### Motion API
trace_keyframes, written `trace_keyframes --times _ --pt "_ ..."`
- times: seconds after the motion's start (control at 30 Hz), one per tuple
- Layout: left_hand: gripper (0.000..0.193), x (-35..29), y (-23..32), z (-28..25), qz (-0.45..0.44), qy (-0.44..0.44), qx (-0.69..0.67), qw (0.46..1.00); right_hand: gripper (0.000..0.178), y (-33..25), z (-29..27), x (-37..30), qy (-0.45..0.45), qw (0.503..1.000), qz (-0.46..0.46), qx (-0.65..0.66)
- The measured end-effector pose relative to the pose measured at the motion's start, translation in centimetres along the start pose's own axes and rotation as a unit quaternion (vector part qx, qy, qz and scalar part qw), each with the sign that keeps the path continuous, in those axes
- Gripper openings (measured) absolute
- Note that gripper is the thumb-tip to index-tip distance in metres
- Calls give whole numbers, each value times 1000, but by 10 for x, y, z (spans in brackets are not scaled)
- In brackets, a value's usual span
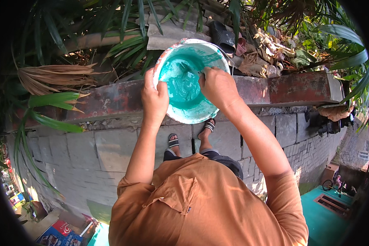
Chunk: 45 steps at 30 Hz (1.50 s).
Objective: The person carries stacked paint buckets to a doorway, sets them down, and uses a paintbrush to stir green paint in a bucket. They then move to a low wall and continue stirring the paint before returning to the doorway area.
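A round white bucket [215, 111], smeared with paint on its rim and walls, is tilted so that its inside shows. Turquoise paint [183, 88] with pale swirls lies in it. My left hand [155, 98] grips the rim on the left, thumb inside and fingers outside. Over the right side of the opening, my right hand [219, 88] is closed round a slim tool [200, 73] that reaches toward the paint. Most of this tool is hidden by the fist, so its kind is unclear. A thin wire handle hangs by the bucket's right side.
Behind the bucket runs a low wall ledge [110, 99] with worn red paint. Beyond it are palm leaves [55, 100], dry leaves, a corrugated sheet [168, 33] and a dark shoe [223, 36]. My sandalled feet stand on grey paving [117, 145]. A bicycle [328, 185] stands far right.
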<state>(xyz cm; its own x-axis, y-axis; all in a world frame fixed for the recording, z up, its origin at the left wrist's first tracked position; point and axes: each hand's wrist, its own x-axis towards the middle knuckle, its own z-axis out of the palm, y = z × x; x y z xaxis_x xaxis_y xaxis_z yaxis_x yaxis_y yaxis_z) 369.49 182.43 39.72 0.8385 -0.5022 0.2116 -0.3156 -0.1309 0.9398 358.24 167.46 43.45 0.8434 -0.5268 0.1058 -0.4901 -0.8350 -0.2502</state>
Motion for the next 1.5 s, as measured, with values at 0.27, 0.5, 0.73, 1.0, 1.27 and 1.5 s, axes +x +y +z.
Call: trace_keyframes --times 0.27,0.5,0.73,1.0,1.27,1.5 --pt "36 5 -5 2 14 -1 40 999 11 -58 18 -13 17 996 -92 -14" --pt "38 6 -8 -7 -9 2 22 1000 24 -29 1 -26 0 995 -96 -28" --pt "38 7 -10 -6 15 -10 21 1000 23 -38 26 -17 19 992 -128 3" --pt "39 11 -8 1 30 -8 56 998 15 -4 -3 -19 71 990 -118 12" --pt "45 23 -44 -9 26 -60 104 992 18 -2 50 -44 -21 1000 4 -8" --pt "56 31 -46 -25 -61 -151 49 985 16 -3 39 -62 -5 1000 16 -13"
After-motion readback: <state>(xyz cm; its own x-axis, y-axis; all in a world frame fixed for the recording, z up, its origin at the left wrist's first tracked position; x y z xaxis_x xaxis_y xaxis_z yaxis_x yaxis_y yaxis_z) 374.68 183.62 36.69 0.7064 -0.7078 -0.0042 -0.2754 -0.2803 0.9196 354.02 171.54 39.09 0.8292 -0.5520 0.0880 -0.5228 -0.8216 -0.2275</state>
